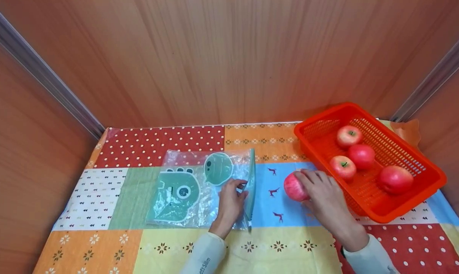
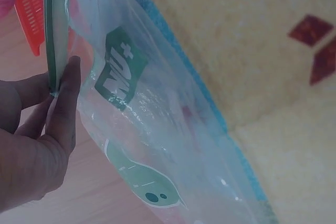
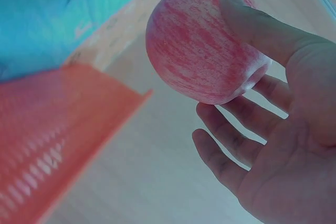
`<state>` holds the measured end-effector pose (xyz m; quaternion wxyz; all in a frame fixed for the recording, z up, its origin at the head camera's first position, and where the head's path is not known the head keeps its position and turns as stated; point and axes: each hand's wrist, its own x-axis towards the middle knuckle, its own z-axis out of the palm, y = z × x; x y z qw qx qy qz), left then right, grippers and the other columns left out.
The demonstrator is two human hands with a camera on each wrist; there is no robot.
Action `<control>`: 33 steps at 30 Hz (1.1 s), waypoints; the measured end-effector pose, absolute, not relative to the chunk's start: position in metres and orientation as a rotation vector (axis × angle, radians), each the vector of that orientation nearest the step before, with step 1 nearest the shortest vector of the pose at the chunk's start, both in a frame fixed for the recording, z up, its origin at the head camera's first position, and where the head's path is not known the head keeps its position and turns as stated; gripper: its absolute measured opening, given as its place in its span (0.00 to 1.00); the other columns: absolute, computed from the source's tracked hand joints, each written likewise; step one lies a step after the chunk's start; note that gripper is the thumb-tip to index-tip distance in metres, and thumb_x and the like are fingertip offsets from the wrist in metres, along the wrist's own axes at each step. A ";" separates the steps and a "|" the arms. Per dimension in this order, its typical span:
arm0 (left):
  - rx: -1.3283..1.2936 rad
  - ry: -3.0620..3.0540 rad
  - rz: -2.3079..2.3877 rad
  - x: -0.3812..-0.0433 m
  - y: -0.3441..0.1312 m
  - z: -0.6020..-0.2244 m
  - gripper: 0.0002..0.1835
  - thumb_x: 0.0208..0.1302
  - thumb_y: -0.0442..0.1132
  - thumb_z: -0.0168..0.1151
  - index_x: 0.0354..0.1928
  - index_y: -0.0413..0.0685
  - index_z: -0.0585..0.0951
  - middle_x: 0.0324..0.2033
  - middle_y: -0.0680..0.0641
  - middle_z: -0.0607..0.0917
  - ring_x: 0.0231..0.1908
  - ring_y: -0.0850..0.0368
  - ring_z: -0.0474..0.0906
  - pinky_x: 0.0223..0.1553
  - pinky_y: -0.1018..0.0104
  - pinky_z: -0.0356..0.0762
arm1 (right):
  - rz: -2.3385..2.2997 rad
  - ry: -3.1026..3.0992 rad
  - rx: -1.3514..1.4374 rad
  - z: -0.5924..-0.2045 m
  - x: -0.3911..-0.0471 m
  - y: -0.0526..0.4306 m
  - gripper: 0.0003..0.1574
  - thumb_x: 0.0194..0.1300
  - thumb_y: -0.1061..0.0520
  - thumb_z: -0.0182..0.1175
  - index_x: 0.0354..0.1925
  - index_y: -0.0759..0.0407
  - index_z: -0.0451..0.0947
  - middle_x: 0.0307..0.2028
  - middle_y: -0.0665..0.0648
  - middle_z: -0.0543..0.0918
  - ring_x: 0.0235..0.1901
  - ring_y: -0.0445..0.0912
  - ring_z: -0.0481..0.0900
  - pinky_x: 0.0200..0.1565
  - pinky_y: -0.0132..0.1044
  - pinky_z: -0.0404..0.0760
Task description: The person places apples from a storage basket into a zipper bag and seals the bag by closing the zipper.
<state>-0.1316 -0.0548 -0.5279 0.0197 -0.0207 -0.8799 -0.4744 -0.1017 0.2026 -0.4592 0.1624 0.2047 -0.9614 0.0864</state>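
Note:
My left hand [image 1: 231, 203] pinches the green edge strip at the mouth of a clear zip bag [image 1: 208, 205] that lies on the cloth. In the left wrist view, thumb and fingers [image 2: 68, 98] meet on that strip [image 2: 51, 51]. Green cartoon prints mark the bag. To its right, my right hand [image 1: 324, 196] holds a red apple [image 1: 296, 187] between the bag and the basket. The right wrist view shows the thumb on one side of the apple [image 3: 197, 40] and fingertips on the other.
An orange-red plastic basket [image 1: 385, 213] stands on the right with several apples in it, one of them at its near end [image 1: 396, 179]. The patchwork cloth [image 1: 88, 251] covers the table. Wood-patterned panels [image 1: 229, 61] close off the back and both sides.

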 end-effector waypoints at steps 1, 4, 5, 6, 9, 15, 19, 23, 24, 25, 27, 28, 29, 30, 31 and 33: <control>-0.063 -2.728 -1.477 -0.131 -0.055 -0.528 0.13 0.68 0.23 0.67 0.53 0.36 0.86 0.41 0.42 0.86 0.34 0.55 0.82 0.39 0.59 0.85 | 0.245 -2.743 0.587 -0.461 -0.102 0.200 0.54 0.39 0.58 0.89 0.66 0.60 0.80 0.59 0.64 0.84 0.58 0.61 0.78 0.58 0.58 0.82; -0.064 -2.717 -1.492 -0.131 -0.055 -0.529 0.13 0.68 0.23 0.67 0.53 0.35 0.86 0.41 0.41 0.86 0.34 0.54 0.82 0.39 0.59 0.85 | 0.246 -2.747 0.585 -0.467 -0.102 0.191 0.52 0.40 0.56 0.89 0.65 0.59 0.80 0.60 0.64 0.84 0.58 0.61 0.79 0.58 0.58 0.82; -0.064 -2.713 -1.496 -0.130 -0.055 -0.529 0.13 0.68 0.23 0.67 0.53 0.35 0.86 0.41 0.40 0.86 0.34 0.54 0.82 0.39 0.60 0.85 | 0.256 -2.752 0.581 -0.468 -0.102 0.189 0.52 0.40 0.56 0.89 0.65 0.59 0.80 0.60 0.64 0.84 0.59 0.61 0.79 0.58 0.58 0.82; -0.064 -2.709 -1.500 -0.130 -0.055 -0.529 0.13 0.67 0.23 0.67 0.52 0.35 0.86 0.41 0.40 0.86 0.34 0.54 0.82 0.38 0.60 0.85 | 0.269 -2.759 0.578 -0.470 -0.103 0.186 0.52 0.41 0.57 0.89 0.65 0.59 0.80 0.60 0.64 0.84 0.59 0.61 0.79 0.58 0.59 0.82; -0.061 -2.700 -1.504 -0.130 -0.054 -0.530 0.13 0.67 0.23 0.67 0.52 0.34 0.86 0.41 0.41 0.86 0.34 0.54 0.83 0.38 0.61 0.86 | 0.335 -2.775 0.572 -0.473 -0.103 0.179 0.52 0.41 0.58 0.88 0.65 0.59 0.80 0.60 0.63 0.84 0.59 0.61 0.78 0.57 0.59 0.83; -0.077 -2.688 -1.493 -0.129 -0.055 -0.531 0.13 0.67 0.24 0.68 0.52 0.34 0.86 0.40 0.42 0.86 0.33 0.53 0.84 0.39 0.61 0.87 | 0.431 -2.766 0.590 -0.479 -0.103 0.169 0.51 0.42 0.59 0.88 0.65 0.58 0.80 0.59 0.63 0.83 0.58 0.60 0.78 0.56 0.60 0.83; -0.068 -2.691 -1.509 -0.129 -0.056 -0.532 0.13 0.68 0.24 0.68 0.53 0.35 0.86 0.41 0.42 0.85 0.34 0.53 0.83 0.39 0.61 0.87 | 0.469 -2.791 0.575 -0.483 -0.105 0.163 0.51 0.43 0.58 0.88 0.66 0.58 0.80 0.60 0.63 0.83 0.59 0.60 0.78 0.58 0.60 0.81; -0.042 -2.705 -1.532 -0.128 -0.056 -0.531 0.13 0.69 0.25 0.67 0.54 0.36 0.86 0.42 0.43 0.85 0.35 0.55 0.83 0.38 0.62 0.87 | 0.499 -2.822 0.555 -0.484 -0.105 0.157 0.52 0.43 0.58 0.87 0.67 0.57 0.79 0.61 0.63 0.82 0.61 0.60 0.77 0.59 0.61 0.81; -0.032 -2.711 -1.536 -0.128 -0.056 -0.531 0.13 0.70 0.25 0.66 0.54 0.36 0.86 0.43 0.43 0.85 0.35 0.55 0.83 0.38 0.63 0.86 | 0.509 -2.825 0.554 -0.484 -0.105 0.156 0.52 0.43 0.58 0.87 0.68 0.57 0.79 0.62 0.63 0.82 0.61 0.60 0.77 0.59 0.61 0.81; -0.023 -2.715 -1.539 -0.128 -0.055 -0.531 0.13 0.70 0.25 0.66 0.54 0.37 0.86 0.43 0.43 0.85 0.36 0.56 0.82 0.38 0.64 0.86 | 0.519 -2.828 0.553 -0.485 -0.105 0.155 0.52 0.43 0.58 0.87 0.68 0.57 0.79 0.62 0.63 0.82 0.61 0.60 0.77 0.59 0.61 0.81; -0.021 -2.715 -1.536 -0.128 -0.055 -0.531 0.13 0.70 0.25 0.67 0.54 0.37 0.86 0.43 0.43 0.85 0.35 0.56 0.82 0.38 0.64 0.86 | 0.540 -2.835 0.549 -0.486 -0.105 0.153 0.53 0.44 0.58 0.87 0.68 0.57 0.79 0.62 0.62 0.82 0.61 0.60 0.76 0.60 0.61 0.81; -0.023 -2.713 -1.532 -0.128 -0.055 -0.531 0.13 0.69 0.25 0.67 0.54 0.37 0.86 0.42 0.43 0.85 0.35 0.56 0.82 0.38 0.64 0.86 | 0.551 -2.839 0.549 -0.486 -0.105 0.152 0.52 0.44 0.58 0.87 0.68 0.57 0.78 0.62 0.62 0.82 0.62 0.60 0.76 0.60 0.61 0.81; -0.023 -2.712 -1.527 -0.128 -0.055 -0.531 0.13 0.69 0.25 0.67 0.54 0.36 0.86 0.42 0.43 0.85 0.35 0.56 0.82 0.37 0.64 0.86 | 0.559 -2.841 0.549 -0.487 -0.105 0.150 0.52 0.45 0.58 0.87 0.69 0.57 0.78 0.63 0.62 0.82 0.62 0.59 0.76 0.60 0.60 0.81; -0.024 -2.710 -1.523 -0.128 -0.055 -0.531 0.13 0.69 0.25 0.67 0.54 0.36 0.86 0.42 0.43 0.85 0.35 0.56 0.82 0.37 0.64 0.86 | 0.569 -2.845 0.549 -0.487 -0.104 0.149 0.52 0.45 0.58 0.87 0.69 0.57 0.78 0.63 0.62 0.82 0.62 0.59 0.76 0.60 0.60 0.81; -0.025 -2.709 -1.519 -0.128 -0.055 -0.532 0.13 0.69 0.25 0.67 0.54 0.36 0.86 0.41 0.43 0.85 0.35 0.55 0.82 0.37 0.63 0.86 | 0.575 -2.848 0.551 -0.487 -0.104 0.148 0.52 0.45 0.58 0.86 0.69 0.57 0.78 0.63 0.62 0.81 0.62 0.59 0.76 0.60 0.60 0.81; -0.026 -2.708 -1.508 -0.128 -0.055 -0.532 0.13 0.68 0.24 0.68 0.53 0.36 0.86 0.41 0.43 0.85 0.35 0.55 0.82 0.38 0.63 0.87 | 0.582 -2.855 0.552 -0.487 -0.103 0.146 0.52 0.46 0.58 0.86 0.69 0.56 0.77 0.63 0.62 0.81 0.62 0.59 0.76 0.60 0.61 0.81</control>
